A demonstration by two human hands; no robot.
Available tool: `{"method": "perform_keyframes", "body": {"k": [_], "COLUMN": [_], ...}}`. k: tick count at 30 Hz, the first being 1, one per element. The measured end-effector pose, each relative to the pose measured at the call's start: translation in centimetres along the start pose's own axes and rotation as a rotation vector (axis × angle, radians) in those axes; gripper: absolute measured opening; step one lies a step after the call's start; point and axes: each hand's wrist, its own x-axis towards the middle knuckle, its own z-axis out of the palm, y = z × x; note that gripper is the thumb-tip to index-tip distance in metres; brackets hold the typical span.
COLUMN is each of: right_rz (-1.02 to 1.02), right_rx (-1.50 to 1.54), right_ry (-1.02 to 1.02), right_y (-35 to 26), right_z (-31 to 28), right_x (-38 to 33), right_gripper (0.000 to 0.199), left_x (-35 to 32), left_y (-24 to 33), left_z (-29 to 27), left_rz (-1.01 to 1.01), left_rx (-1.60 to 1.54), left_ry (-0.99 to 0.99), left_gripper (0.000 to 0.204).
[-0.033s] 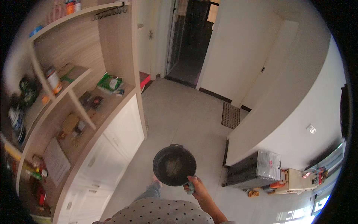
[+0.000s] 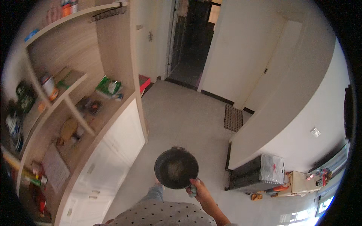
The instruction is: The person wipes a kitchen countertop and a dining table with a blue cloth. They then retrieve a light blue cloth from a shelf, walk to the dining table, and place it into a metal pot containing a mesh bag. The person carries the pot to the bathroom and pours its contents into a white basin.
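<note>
A round black pan (image 2: 176,168) hangs over the floor in front of my body, its open side facing up. A pale, dull patch shows in the middle of its base, and a small lug juts from its far rim. My right hand (image 2: 200,191) is closed round the pan's handle at the near right side. Something pale grey-green (image 2: 193,190) shows between the fingers; whether it is part of the handle or a cloth, I cannot tell. My left hand is out of view.
At left stands a wooden shelf unit (image 2: 113,113) holding a green packet (image 2: 108,86) and bottles, above white cabinet doors (image 2: 109,154). Ahead is a dark doorway (image 2: 190,45). A mat (image 2: 233,117) lies by the right wall. A dark box (image 2: 245,177) and orange slippers (image 2: 256,196) sit farther right.
The shelf unit has slid slightly left in the picture. My right hand still grips the pan, which keeps nearly the same place before me.
</note>
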Motion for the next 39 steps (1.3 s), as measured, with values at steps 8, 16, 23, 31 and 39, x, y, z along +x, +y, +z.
{"method": "perform_keyframes", "body": {"k": [8,16,23,31,39], "right_rz": [0.019,0.081,0.185,-0.130,-0.280], "right_rx": [-0.031,-0.037,-0.350,-0.233,-0.110], "right_ry": [0.032,0.051,0.005,-0.011,0.060], "right_y": [-13.0,-25.0,-41.1,-56.3,-66.7], "right_z": [0.8,-2.6,-3.7,-7.4,-8.4], "right_x": [15.0,34.3,49.3,65.8,80.7], "right_gripper": [0.028,0.044,0.057,0.049,0.023], "left_x": [-0.9,-19.4,-20.5,-19.3,-8.7], "left_y": [47.9,82.7,97.6,113.8,131.2], "left_z": [-6.9,-7.6,-6.6,-7.7,-13.1], "left_rz": [0.853,0.779,0.881,0.896,0.940], "left_rx": [-0.777,-0.586,-0.879,-1.108,-1.034], "left_ry": [-0.751,-1.169,-1.028,-0.764,-0.666], "left_gripper": [0.043,0.074,0.069,0.062,0.063]}}
